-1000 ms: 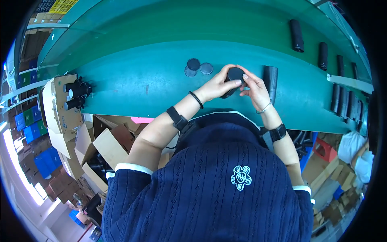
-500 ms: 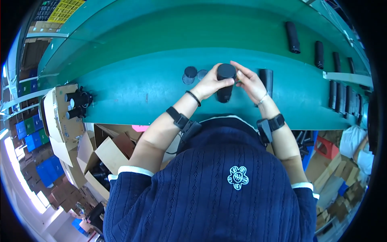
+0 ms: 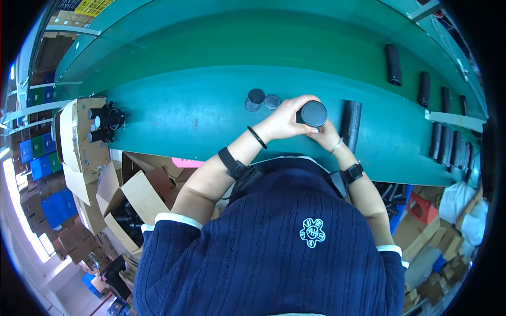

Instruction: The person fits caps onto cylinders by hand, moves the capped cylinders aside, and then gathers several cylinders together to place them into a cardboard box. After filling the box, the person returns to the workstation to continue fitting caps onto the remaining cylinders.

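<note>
Between my hands is a black cylinder (image 3: 313,114), its round flat end turned up toward me. My left hand (image 3: 291,120) wraps around its left side, thumb across the near edge. At its lower right my right hand (image 3: 328,136) holds it too, with its fingers partly hidden behind the cylinder. Three thin dark discs lie on the green tabletop (image 3: 174,113) left of my hands: a black disc (image 3: 256,95) overlaps a greyer disc (image 3: 252,106), and another disc (image 3: 272,101) is beside them. A second black cylinder (image 3: 351,124) lies just right of my right hand.
Several black cylinders (image 3: 393,64) lie on the darker green strip at the far right, and a row of them (image 3: 447,145) sits near a metal bar (image 3: 456,120). At the left edge stands a cardboard box (image 3: 84,142) beside black tubes (image 3: 105,121). Open cartons (image 3: 145,197) are below the table.
The cylinder has tipped so its flat end faces me more, and it moved slightly right and nearer. My right hand came down from the cap's edge to the cylinder's lower side.
</note>
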